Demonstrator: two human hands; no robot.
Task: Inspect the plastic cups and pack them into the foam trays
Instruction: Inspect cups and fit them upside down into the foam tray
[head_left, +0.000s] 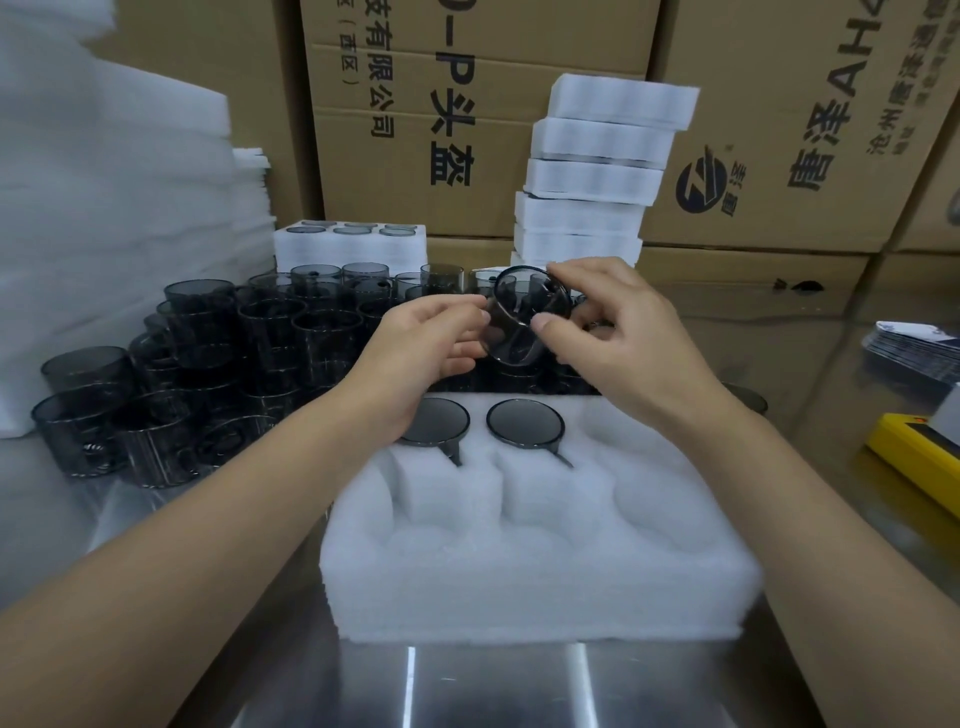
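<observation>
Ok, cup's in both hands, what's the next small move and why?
Probably lower the cup into the empty back-right pocket of the foam tray: the left hand and right hand hold it above, and both pockets beside it already hold packed cups.

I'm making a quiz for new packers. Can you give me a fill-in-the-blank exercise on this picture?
1. The left hand and right hand grip one dark see-through ___.
2. The foam tray in front already holds ___ packed cups.
3. The yellow object lies on that tray's ___ side.
Missing: cup; two; right.
</observation>
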